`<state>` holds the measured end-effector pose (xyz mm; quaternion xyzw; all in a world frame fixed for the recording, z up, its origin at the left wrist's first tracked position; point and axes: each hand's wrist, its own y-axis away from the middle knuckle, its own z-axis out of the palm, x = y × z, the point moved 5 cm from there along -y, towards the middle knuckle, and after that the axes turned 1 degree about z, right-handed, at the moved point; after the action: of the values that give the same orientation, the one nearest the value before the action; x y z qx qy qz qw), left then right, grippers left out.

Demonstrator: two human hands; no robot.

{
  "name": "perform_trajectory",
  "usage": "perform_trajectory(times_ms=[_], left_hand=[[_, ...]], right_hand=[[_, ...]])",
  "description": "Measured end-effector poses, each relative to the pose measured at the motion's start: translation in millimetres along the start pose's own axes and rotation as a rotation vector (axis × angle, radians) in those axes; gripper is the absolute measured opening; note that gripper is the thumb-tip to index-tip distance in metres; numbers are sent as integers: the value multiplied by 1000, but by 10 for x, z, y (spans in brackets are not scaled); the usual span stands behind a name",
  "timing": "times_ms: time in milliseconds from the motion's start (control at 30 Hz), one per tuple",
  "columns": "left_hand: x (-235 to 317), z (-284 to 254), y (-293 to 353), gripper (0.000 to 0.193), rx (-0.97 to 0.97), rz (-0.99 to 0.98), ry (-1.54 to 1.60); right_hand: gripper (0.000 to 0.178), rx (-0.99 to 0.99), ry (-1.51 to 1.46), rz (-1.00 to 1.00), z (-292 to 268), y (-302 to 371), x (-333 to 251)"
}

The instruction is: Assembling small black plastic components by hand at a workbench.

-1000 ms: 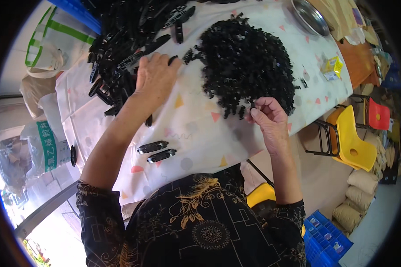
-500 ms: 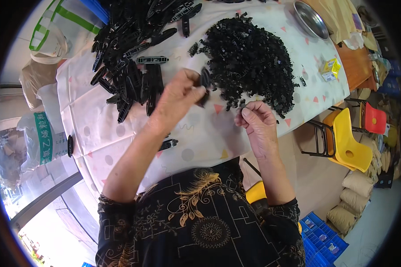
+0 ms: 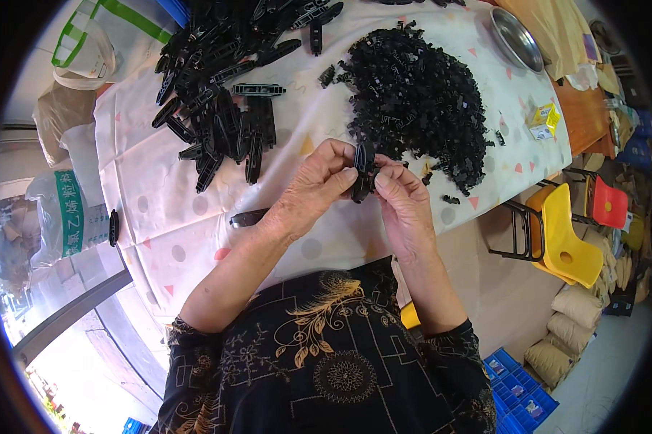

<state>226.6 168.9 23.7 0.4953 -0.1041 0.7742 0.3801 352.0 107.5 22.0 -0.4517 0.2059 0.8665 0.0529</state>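
Above the near part of the table, my left hand [image 3: 317, 184] grips a long, narrow black plastic part [image 3: 364, 158] with rounded ends, held roughly upright between thumb and fingers. My right hand [image 3: 407, 206] is closed in a pinch against the lower right side of that part. Whatever lies between its fingertips is hidden. Just beyond both hands spreads a large heap of small black plastic pieces [image 3: 420, 101]. Farther left lies a pile of similar long black parts [image 3: 221, 119]. One more black part [image 3: 248, 218] rests beside my left forearm, partly covered by it.
The table wears a white patterned cloth [image 3: 189, 239]. A metal bowl [image 3: 516, 40] and a small yellow-and-white box [image 3: 543, 121] stand at the right. Beyond the right edge are yellow [image 3: 568, 239] and red [image 3: 609, 201] chairs and blue crates [image 3: 517, 390]. A white bucket [image 3: 87, 61] stands at the far left.
My left hand has moved right with the long black part, and my right hand has shifted slightly left and nearer. Both hands, apart before, now meet at the part.
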Motion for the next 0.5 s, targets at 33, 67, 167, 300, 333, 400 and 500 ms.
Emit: perform_trajectory(times_ms=[33,67,167,300,333,400,500], left_hand=[[5,9,-1,15,5,-9,-16],[-2,2,-5,15,6,-13,-15],[-18,-20,-19,14,-4,1,-46],[37,19,-12,25,1,38,-232],[64,46,5,31,16,51,-350],[36,53,35,37,17,17,-337],[4,62,104,48,24,14,-321]], right_hand=[[8,10,-16,15,-6,-5,20],[8,20,-33,30,-15,-10,41],[4,-22,-38,24,-59,-13,108],[7,-11,-10,27,-54,-12,135],[13,-26,29,-13,-26,-4,118],[19,-33,69,-50,30,22,79],[32,-45,73,-16,82,25,92]])
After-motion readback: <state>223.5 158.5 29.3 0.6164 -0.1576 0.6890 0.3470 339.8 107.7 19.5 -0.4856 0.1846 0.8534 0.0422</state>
